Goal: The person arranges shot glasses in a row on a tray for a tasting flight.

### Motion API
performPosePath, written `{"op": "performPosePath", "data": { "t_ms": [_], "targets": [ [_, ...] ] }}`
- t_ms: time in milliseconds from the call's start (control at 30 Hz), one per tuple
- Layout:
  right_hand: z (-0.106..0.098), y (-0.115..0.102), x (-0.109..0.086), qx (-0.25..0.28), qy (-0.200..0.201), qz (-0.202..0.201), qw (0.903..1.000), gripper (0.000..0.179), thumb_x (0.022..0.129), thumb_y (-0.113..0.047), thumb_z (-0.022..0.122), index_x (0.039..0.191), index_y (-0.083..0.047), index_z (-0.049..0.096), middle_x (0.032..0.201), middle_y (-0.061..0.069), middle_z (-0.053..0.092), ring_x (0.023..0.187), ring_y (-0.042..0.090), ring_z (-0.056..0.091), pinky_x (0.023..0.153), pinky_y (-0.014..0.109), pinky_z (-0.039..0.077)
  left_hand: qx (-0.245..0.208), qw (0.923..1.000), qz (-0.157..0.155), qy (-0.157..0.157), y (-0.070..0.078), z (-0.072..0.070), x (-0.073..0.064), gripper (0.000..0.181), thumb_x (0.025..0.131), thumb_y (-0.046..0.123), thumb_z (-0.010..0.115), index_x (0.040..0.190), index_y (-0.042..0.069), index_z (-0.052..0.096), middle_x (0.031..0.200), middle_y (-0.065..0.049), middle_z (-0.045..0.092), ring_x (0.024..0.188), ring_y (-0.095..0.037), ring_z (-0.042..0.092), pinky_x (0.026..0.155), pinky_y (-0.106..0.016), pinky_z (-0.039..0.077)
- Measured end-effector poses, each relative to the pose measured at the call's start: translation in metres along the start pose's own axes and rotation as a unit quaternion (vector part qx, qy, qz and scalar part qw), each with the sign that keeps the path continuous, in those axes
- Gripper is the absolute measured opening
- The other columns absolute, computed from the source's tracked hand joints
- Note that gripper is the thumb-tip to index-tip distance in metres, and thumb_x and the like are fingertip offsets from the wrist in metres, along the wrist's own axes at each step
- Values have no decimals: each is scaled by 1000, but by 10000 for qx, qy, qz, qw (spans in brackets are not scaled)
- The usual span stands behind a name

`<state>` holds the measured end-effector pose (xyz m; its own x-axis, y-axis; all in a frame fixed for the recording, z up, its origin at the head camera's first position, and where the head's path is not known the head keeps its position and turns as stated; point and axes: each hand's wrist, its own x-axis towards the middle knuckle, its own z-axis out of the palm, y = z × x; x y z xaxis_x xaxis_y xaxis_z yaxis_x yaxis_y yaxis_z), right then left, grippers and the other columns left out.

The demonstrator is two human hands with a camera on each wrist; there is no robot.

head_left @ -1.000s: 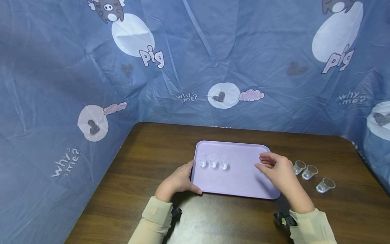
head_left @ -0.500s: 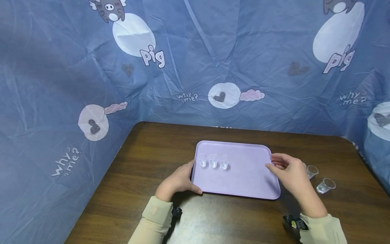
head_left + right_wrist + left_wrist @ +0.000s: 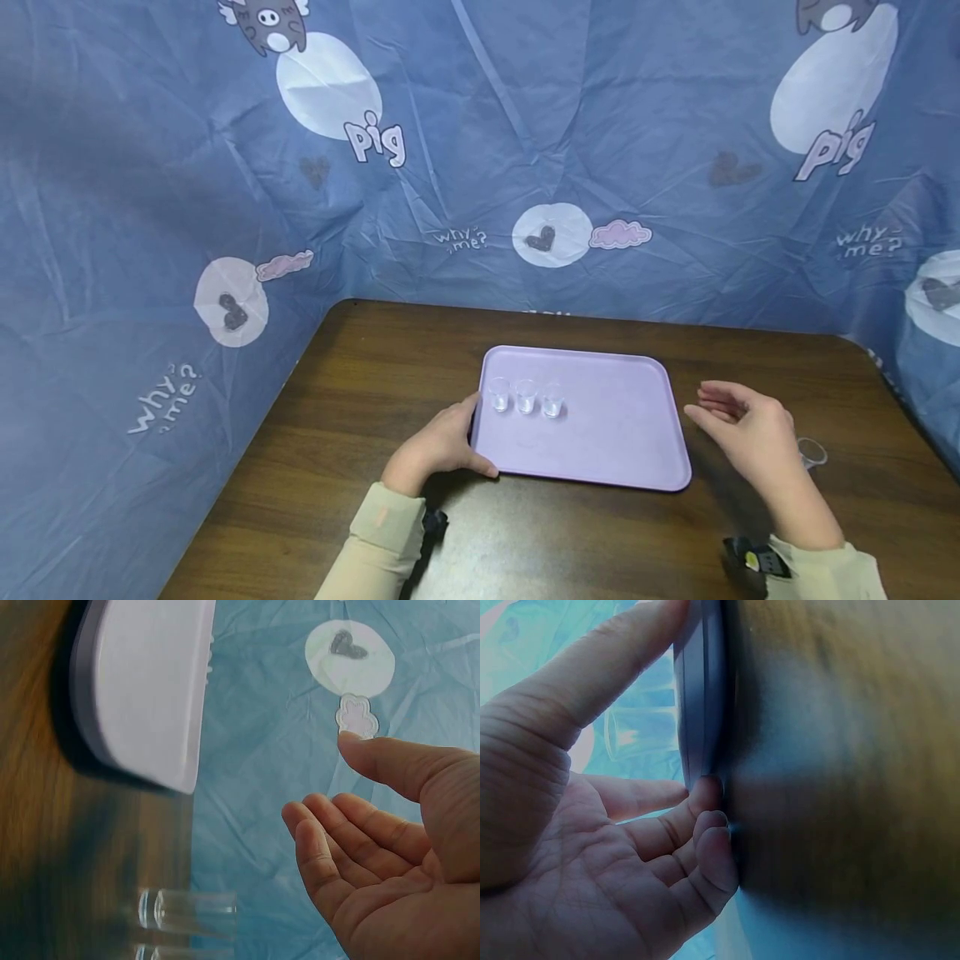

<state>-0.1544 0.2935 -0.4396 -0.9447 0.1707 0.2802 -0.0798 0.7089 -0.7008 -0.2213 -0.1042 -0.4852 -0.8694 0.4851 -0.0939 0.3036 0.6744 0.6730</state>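
On the wooden table lies a lilac tray (image 3: 607, 454) with three small clear cups (image 3: 552, 403) in a row on its left part. My left hand (image 3: 438, 442) holds the tray's near left corner, thumb at the front edge and fingers along the left side. In the left wrist view the fingertips (image 3: 709, 793) touch the rim. My right hand (image 3: 750, 429) hovers right of the tray with loosely bent fingers and holds nothing. Behind its wrist shows part of another clear cup (image 3: 812, 452). The right wrist view shows a clear cup (image 3: 187, 910) and part of a second.
The dark wooden table (image 3: 360, 375) reaches back to a blue printed cloth (image 3: 450, 167), which hangs behind it and along the sides. My right hand hides some of the cups on the right in the head view.
My right hand has moved right, from over the tray's right side to beyond its edge, and now covers cups seen earlier. The left hand, tray and its three cups have stayed put.
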Motion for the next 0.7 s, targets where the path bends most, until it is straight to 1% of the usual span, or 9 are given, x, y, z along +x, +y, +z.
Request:
{"op": "performPosePath", "data": {
  "t_ms": [100, 133, 200, 367, 500, 700],
  "targets": [
    [-6, 5, -1, 43, 27, 42, 10000, 42, 87, -18, 83, 118, 7, 69, 105, 21, 73, 83, -2, 65, 68, 9, 49, -1, 10000, 34, 13, 0, 0, 0, 119, 60, 23, 101, 152, -7, 33, 139, -25, 54, 125, -38, 52, 105, -49, 41],
    [-8, 7, -2, 80, 29, 44, 10000, 42, 88, -18, 83, 118, 7, 69, 105, 21, 73, 82, -7, 63, 68, 9, 49, -4, 10000, 44, 14, -1, 0, 0, 119, 60, 23, 101, 152, -7, 33, 139, -25, 54, 125, -38, 52, 105, -49, 41],
    [-11, 11, -3, 124, 22, 57, 9999, 43, 88, -20, 83, 119, 7, 69, 106, 22, 72, 81, -12, 60, 67, 9, 49, -9, 10000, 71, 22, -1, 1, 1, 119, 59, 23, 101, 152, -7, 34, 139, -25, 54, 125, -38, 53, 105, -49, 41],
    [-20, 17, -5, 144, 63, 105, 9998, 44, 88, -20, 82, 119, 8, 69, 106, 23, 72, 81, -12, 61, 67, 9, 49, -34, 10000, 92, 13, -2, 1, 1, 119, 60, 23, 101, 152, -8, 33, 138, -25, 54, 124, -38, 53, 104, -49, 41],
    [-27, 21, -6, 43, 93, 205, 9997, 46, 88, -22, 83, 120, 8, 68, 106, 23, 72, 80, -14, 60, 65, 9, 49, -19, 10000, 79, 8, -3, 1, 1, 120, 60, 24, 101, 153, -7, 33, 139, -26, 53, 124, -38, 53, 105, -49, 41],
    [-35, 31, -8, -30, 239, 316, 9992, 44, 87, -17, 83, 120, 9, 68, 105, 25, 72, 77, -15, 59, 63, 10, 49, 9, 10000, 72, -4, -2, 1, 1, 120, 59, 24, 101, 153, -7, 33, 140, -26, 53, 126, -38, 52, 105, -49, 41]
  ]
}}
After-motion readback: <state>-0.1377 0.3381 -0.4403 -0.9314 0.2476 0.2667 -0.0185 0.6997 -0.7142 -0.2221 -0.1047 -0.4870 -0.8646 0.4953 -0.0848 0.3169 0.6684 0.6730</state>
